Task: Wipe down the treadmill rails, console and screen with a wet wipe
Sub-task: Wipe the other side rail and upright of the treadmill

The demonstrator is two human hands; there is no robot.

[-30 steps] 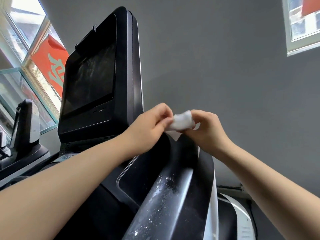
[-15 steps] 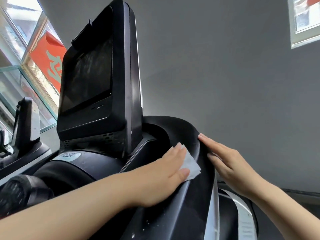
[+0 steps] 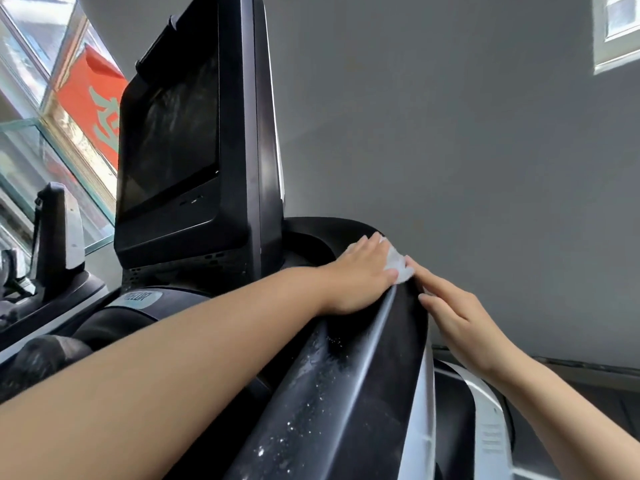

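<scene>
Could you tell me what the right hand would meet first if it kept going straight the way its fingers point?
Most likely the wet wipe under the left hand: the right hand has its fingertips almost at the wipe's edge on the rail.

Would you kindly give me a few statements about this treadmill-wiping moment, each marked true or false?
1. The left hand presses the wet wipe flat against the black rail. True.
2. The right hand holds the wipe bunched in its fingers. False: its fingers lie straight along the rail's outer edge.
3. White specks dot the rail below the left hand. True.
4. The wipe is on the screen. False: it is on the rail, right of the screen.
5. The screen is lit. False: it is dark.
</scene>
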